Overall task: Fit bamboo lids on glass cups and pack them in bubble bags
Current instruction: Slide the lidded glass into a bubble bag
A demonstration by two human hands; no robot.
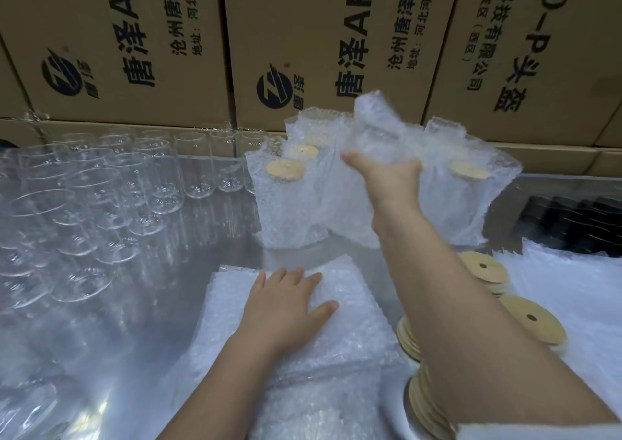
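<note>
A bagged cup point(373, 126), wrapped in a bubble bag and blurred, is gripped by the right hand point(387, 177) at the far centre of the scene, the thumb and fingers being curled round its lower part. It is held raised among a group of packed cups point(286, 204), which stand upright in bubble bags at the far side of the shiny table point(151, 355); round bamboo lids can be seen on several of them through the open bag tops. The left hand point(289, 301) is laid flat, fingers straight and slightly spread, on a stack of empty bubble bags point(336, 348) at the near centre. Rows of empty glass cups point(101, 187) are ranged upright over the left part of the table. Loose bamboo lids point(531, 318), each with a small hole, are piled at the near right, just beside the stack. Printed cardboard boxes point(134, 35) are stacked along the far edge, and dark objects point(572, 224), too dim to identify, lie at the right.
</note>
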